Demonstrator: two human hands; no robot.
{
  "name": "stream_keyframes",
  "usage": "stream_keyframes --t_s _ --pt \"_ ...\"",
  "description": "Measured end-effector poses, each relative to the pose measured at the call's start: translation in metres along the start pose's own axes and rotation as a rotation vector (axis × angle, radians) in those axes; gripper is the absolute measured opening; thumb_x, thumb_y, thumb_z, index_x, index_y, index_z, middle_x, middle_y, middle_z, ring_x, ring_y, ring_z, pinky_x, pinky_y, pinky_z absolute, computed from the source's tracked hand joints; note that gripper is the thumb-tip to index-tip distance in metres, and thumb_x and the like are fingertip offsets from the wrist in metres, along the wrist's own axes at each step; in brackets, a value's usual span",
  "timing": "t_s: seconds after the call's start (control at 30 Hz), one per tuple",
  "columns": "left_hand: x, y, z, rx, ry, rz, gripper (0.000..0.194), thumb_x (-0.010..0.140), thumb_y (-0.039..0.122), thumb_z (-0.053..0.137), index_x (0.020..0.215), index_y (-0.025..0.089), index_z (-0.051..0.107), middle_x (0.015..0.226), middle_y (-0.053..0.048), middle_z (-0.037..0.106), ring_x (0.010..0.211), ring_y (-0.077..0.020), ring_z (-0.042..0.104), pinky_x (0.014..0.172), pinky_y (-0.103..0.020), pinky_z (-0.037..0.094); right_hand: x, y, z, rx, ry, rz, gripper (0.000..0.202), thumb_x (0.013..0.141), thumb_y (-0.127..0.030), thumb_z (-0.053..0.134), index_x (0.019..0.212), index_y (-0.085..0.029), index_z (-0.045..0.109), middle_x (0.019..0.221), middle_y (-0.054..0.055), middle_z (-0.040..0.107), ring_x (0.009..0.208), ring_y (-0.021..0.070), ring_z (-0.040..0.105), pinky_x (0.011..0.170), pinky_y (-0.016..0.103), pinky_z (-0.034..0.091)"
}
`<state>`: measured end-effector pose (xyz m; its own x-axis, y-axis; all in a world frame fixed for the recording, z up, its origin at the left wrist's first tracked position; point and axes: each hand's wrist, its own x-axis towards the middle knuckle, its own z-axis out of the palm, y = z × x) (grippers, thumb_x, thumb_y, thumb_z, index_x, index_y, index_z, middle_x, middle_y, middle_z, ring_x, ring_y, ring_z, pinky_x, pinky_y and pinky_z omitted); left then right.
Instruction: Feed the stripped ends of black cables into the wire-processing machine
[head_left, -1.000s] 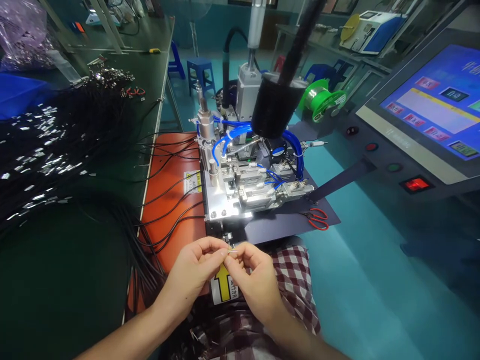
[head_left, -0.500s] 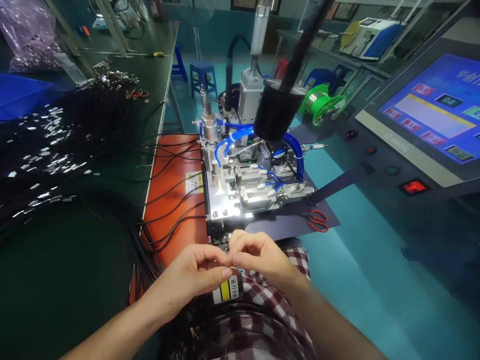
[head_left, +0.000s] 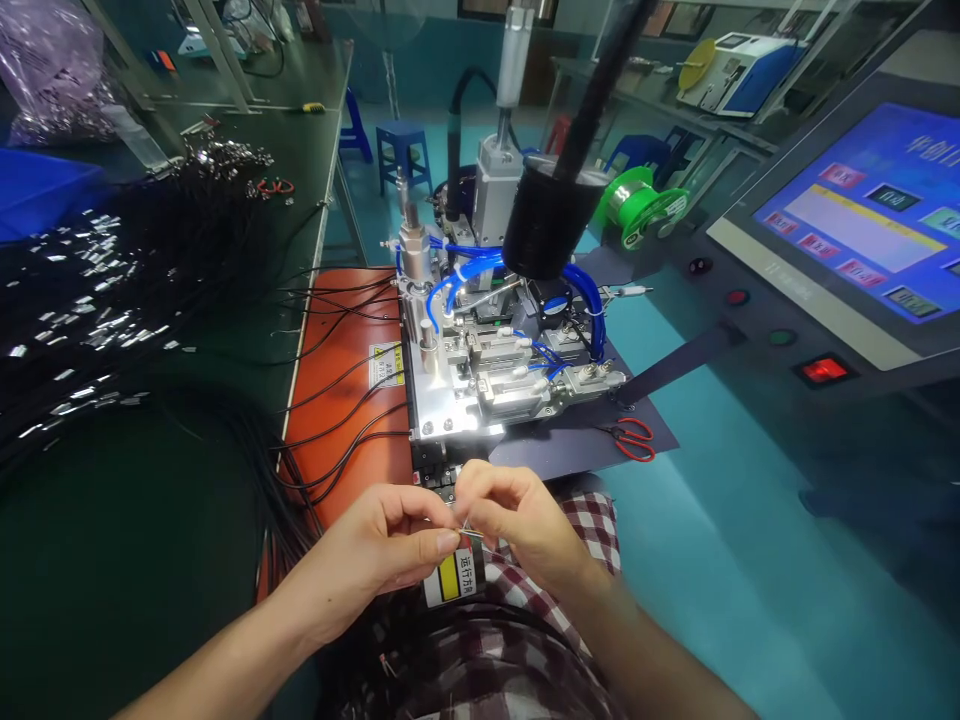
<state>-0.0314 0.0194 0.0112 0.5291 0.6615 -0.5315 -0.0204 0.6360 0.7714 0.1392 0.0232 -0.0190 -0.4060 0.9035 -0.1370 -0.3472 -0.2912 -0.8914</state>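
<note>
Harsh glare on metal plate (head_left: 444, 408); bench (head_left: 142, 520) at left dim; screen (head_left: 862, 225) glowing; edges stretched, distance soft.

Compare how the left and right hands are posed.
In view, the left hand points rightward, while the right hand points leftward. The left hand is stretched out; the right hand is more curled. The left hand pinches thin wires; whether the right hand grips them is unclear. Both are bare.

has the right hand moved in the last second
Yes, the right hand has shifted up the view, closer to the silver machine.
</note>
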Motion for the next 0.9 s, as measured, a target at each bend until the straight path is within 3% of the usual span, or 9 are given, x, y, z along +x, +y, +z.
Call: stream_keyframes --t_s 0.1,0.27,0.47,0.73,0.9 --pt "0.000 -0.001 0.001 -0.011 0.004 0.004 0.025 0.073 0.036 0.073 0.071 0.014 0.060 0.051 0.009 0.033 0.044 -0.0032 0.022 0.044 -0.023 0.010 0.002 0.001 0.004 -0.025 0.053 -0.062 0.024 0.070 -0.031 0.076 0.056 -0.017 0.060 0.065 -0.002 0.050 0.060 0.0110 0.044 0.055 0.024 0.034" --pt "-0.001 -0.003 0.000 -0.025 0.040 0.010 0.019 0.081 0.035 0.065 0.085 0.016 0.063 0.050 0.009 0.030 0.045 -0.0045 0.020 0.043 -0.022 0.011 -0.002 0.003 0.001 0.073 0.204 -0.035 0.033 0.080 -0.045 0.063 0.064 -0.017 0.055 0.063 -0.003 0.049 0.048 0.0069 0.036 0.047 0.022 0.028" --pt "0.002 -0.004 0.002 -0.004 0.163 0.015 0.021 0.083 0.036 0.061 0.094 0.019 0.064 0.048 0.009 0.032 0.043 -0.0054 0.022 0.041 -0.020 0.015 -0.017 0.005 0.002 -0.079 0.212 0.105 0.019 0.073 -0.032 0.071 0.072 -0.016 0.061 0.057 -0.005 0.050 0.047 0.0066 0.038 0.044 0.019 0.031" --pt "0.005 -0.008 0.005 -0.003 0.228 0.025 0.020 0.080 0.036 0.063 0.089 0.019 0.064 0.045 0.009 0.034 0.041 -0.0059 0.023 0.039 -0.020 0.015 -0.013 0.004 0.009 -0.135 0.245 0.114 0.015 0.072 -0.026 0.068 0.067 -0.015 0.059 0.056 -0.005 0.050 0.048 0.0063 0.040 0.046 0.019 0.032" --pt "0.002 -0.009 0.011 -0.009 0.259 0.063 0.021 0.080 0.038 0.063 0.085 0.018 0.063 0.047 0.009 0.030 0.045 -0.0061 0.021 0.042 -0.021 0.015 -0.015 0.013 0.023 -0.111 0.312 0.126 0.020 0.075 -0.030 0.065 0.067 -0.016 0.053 0.052 -0.007 0.042 0.045 0.0055 0.034 0.042 0.019 0.027"
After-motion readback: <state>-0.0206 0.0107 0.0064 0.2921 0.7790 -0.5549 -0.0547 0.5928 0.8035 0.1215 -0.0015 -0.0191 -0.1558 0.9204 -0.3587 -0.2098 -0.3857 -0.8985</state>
